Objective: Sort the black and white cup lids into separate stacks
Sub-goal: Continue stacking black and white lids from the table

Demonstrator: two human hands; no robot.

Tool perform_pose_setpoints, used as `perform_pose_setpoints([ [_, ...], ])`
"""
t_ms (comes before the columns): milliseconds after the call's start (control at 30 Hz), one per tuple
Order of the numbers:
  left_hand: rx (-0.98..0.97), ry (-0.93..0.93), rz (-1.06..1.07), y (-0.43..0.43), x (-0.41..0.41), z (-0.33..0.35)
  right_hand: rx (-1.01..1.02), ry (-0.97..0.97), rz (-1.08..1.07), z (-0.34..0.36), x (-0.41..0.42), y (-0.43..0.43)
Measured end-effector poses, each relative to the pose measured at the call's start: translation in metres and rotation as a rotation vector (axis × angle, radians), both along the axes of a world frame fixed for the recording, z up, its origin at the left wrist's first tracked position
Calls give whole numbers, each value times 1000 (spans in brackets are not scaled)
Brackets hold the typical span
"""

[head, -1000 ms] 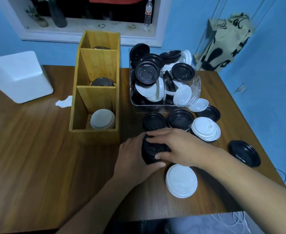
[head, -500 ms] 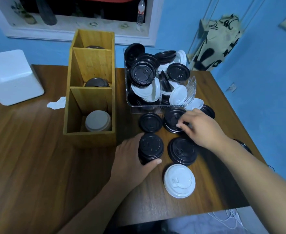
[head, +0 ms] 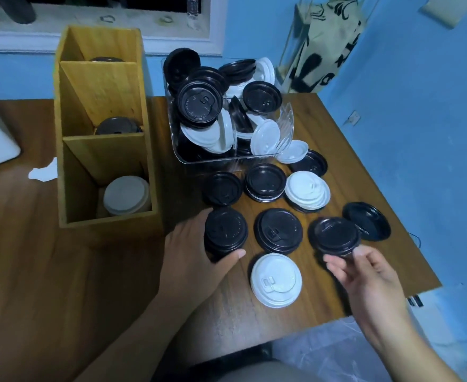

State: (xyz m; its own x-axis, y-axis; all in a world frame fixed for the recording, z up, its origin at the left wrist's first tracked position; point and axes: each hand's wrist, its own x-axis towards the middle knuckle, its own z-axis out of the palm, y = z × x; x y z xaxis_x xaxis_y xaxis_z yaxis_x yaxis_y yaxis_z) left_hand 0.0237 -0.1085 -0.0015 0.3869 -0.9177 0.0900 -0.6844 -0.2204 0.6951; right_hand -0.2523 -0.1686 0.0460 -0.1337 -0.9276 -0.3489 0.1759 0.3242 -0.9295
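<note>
Head view: left hand (head: 191, 260) curls round the black stack (head: 226, 230) on the counter (head: 61, 271), apparently steadying it; right hand (head: 364, 274) pinches a loose black lid (head: 334, 234) by its near rim, likely bound for that stack.

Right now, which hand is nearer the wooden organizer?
Left. The left hand grips the black lid stack just off the near corner of the wooden organizer; the right hand pinches a black lid well to the right.

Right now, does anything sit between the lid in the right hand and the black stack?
Yes: one loose black lid lies flat on the table between the held lid and the black stack.
</note>
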Motion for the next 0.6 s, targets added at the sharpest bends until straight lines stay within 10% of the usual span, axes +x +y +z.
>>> perform_pose_setpoints([
  [233, 5, -7, 1, 0, -2, 1, 32, 512, 152, -6, -15, 12],
  [433, 6, -2, -9, 1, -2, 1, -539, 1102, 617, 1, -33, -14],
  [600, -9, 8, -4, 2, -3, 2, -329, 1386, 763, 6, -10, -35],
])
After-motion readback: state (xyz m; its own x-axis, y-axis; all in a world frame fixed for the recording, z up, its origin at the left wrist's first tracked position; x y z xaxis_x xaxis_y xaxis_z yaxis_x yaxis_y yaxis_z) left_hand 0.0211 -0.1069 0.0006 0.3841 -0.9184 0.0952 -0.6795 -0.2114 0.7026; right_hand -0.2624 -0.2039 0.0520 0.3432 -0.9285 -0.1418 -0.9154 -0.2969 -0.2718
